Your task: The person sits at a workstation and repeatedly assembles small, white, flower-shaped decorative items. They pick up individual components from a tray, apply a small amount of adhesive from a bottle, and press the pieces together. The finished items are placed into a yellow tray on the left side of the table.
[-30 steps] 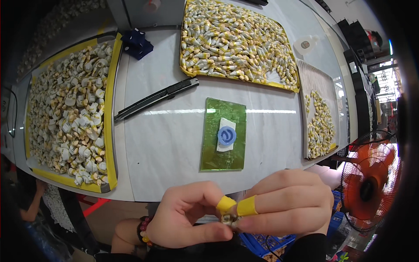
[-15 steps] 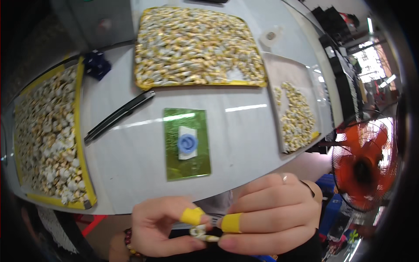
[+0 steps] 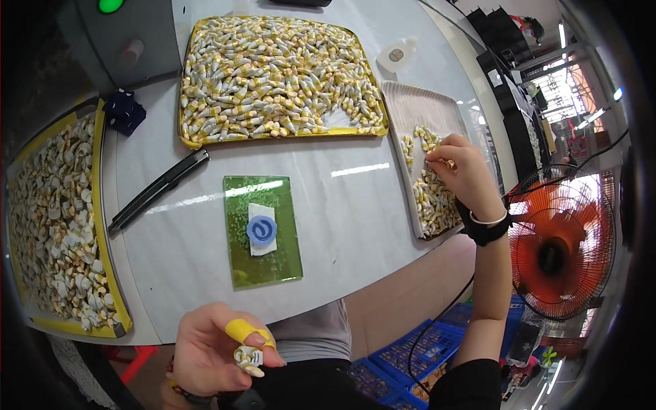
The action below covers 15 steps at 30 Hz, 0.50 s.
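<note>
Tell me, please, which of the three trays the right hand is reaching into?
The grey tray at the right, sparsely filled; the right hand rests on its pieces. The other two are yellow-rimmed.

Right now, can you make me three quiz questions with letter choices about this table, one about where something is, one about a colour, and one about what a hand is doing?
1. Where is the right hand?
A. over the grey tray on the right
B. on the green mat
C. on the fan

2. What colour is the cap on the left hand finger?
A. red
B. yellow
C. black

3. What is the left hand doing?
A. lying flat and empty
B. holding the black tool
C. pinching a small white and yellow piece

Answers:
1. A, its fingers touch the small pieces lying in that tray.
2. B, the finger cap is bright yellow.
3. C, the piece sits between thumb and fingers, below the table edge.
</note>
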### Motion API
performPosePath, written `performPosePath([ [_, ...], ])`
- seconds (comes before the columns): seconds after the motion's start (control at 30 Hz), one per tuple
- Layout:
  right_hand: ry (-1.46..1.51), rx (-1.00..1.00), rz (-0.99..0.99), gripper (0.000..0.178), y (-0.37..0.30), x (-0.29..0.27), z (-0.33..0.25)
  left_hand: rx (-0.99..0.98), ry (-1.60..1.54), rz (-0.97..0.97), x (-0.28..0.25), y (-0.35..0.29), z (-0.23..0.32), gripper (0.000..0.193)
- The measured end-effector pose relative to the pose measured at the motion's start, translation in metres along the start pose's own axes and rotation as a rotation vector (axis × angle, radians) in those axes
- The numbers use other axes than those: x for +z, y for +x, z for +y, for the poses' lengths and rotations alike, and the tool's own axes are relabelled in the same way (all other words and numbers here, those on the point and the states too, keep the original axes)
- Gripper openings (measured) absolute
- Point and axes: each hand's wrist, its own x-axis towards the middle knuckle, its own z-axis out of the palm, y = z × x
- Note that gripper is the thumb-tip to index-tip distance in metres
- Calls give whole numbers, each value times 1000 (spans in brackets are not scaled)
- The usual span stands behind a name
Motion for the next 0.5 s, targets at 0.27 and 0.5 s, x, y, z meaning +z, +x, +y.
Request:
performPosePath([
  [0.27, 227, -76, 259, 16, 9, -4, -45, 26, -23, 0, 0, -2, 2, 38],
  [0.5, 550, -411, -64, 17, 11, -2, -133, 13, -52, -76, -6, -6, 4, 38],
])
